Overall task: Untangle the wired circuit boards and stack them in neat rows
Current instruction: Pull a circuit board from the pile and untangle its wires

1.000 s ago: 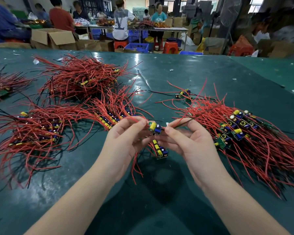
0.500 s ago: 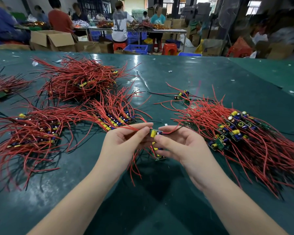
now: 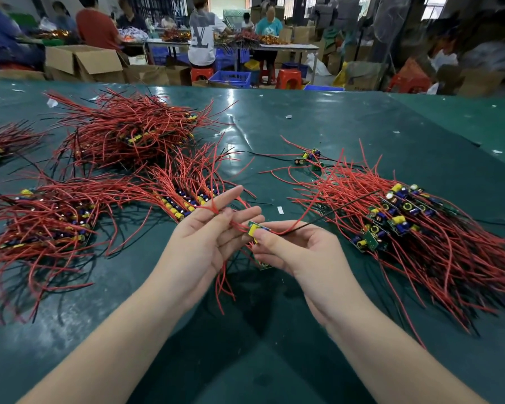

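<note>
A glossy dark-green counter (image 3: 318,126) stretches toward a cluttered workshop. Beyond it stand open cardboard boxes (image 3: 83,61), red stools (image 3: 288,78), a blue crate (image 3: 231,78) and a long worktable (image 3: 286,47) where people sit. Daylight comes through far windows (image 3: 432,5).

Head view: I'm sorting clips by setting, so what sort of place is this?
Likely an electronics assembly workshop: heaps of red-wired circuit boards on a green table, other workers at benches behind, and cardboard boxes around.

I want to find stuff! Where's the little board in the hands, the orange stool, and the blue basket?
Board (image 3: 256,228): head view, on its yellow part between the fingertips.
Stool (image 3: 288,78): head view, on the seat's front, past the table.
Basket (image 3: 232,78): head view, on its front wall.
</note>
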The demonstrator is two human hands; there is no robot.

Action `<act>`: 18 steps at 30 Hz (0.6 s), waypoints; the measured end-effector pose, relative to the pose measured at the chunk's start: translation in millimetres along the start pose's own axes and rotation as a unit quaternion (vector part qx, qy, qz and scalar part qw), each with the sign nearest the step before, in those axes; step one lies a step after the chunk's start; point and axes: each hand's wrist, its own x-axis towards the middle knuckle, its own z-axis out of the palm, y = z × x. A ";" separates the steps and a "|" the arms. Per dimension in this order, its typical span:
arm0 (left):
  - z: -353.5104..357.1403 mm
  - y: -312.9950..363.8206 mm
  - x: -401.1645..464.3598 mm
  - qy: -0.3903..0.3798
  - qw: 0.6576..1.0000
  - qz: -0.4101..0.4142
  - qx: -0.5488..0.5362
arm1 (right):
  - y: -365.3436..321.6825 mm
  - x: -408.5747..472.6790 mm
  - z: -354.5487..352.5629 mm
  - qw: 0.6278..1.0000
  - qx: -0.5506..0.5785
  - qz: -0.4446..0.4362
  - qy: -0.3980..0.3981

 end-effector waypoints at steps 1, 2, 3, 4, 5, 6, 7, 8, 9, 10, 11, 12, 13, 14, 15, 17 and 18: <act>-0.3 0.6 0.2 -0.002 1.000 0.001 0.000 | -0.1 0.0 0.2 1.000 0.002 0.004 0.001; -0.9 1.3 0.7 -0.004 1.000 0.000 -0.003 | -0.2 0.0 0.1 1.000 0.007 0.008 0.002; -1.5 2.3 1.0 -0.004 1.000 -0.001 -0.006 | -0.4 0.2 -0.4 1.000 0.013 0.012 0.002; -1.9 3.0 1.4 -0.004 1.000 -0.003 -0.007 | -0.7 0.5 -1.0 1.000 0.016 0.015 0.002; -2.2 3.4 1.3 -0.004 1.000 -0.004 -0.003 | -1.0 0.8 -1.6 1.000 0.016 0.018 0.000; -2.2 3.1 1.2 -0.004 1.000 -0.003 0.004 | -1.2 0.8 -1.9 1.000 0.016 0.021 -0.003; -2.2 2.6 1.2 -0.003 1.000 -0.001 0.009 | -1.3 0.7 -2.0 0.999 0.017 0.026 -0.007; -2.0 2.2 1.4 -0.001 1.000 0.001 0.011 | -1.3 0.5 -2.2 0.999 0.020 0.033 -0.009; -2.1 2.2 1.6 0.001 1.000 0.003 0.011 | -1.4 0.7 -2.3 0.999 0.025 0.041 -0.010; -2.2 2.5 2.0 0.003 1.000 0.005 0.009 | -1.4 0.7 -2.4 0.998 0.032 0.049 -0.010; -2.6 3.0 2.5 0.005 1.000 0.010 0.007 | -1.8 1.1 -2.9 0.998 0.041 0.057 -0.009; -3.0 3.8 3.2 0.007 1.000 0.014 0.005 | -2.2 1.5 -3.5 0.997 0.048 0.062 -0.010; -3.6 4.7 3.5 0.009 1.000 0.018 0.006 | -2.6 1.6 -3.9 0.996 0.053 0.065 -0.012; -3.7 5.3 3.5 0.010 1.000 0.020 0.008 | -3.0 1.3 -4.2 0.996 0.056 0.068 -0.015; -3.9 5.6 3.3 0.010 1.000 0.020 0.010 | -3.3 1.1 -4.5 0.996 0.057 0.071 -0.020; -4.1 5.9 3.7 0.012 1.000 0.015 0.011 | -3.4 0.9 -5.0 0.994 0.062 0.080 -0.029; -4.4 6.1 4.3 0.014 1.000 0.011 0.008 | -3.6 1.1 -5.5 0.994 0.066 0.085 -0.032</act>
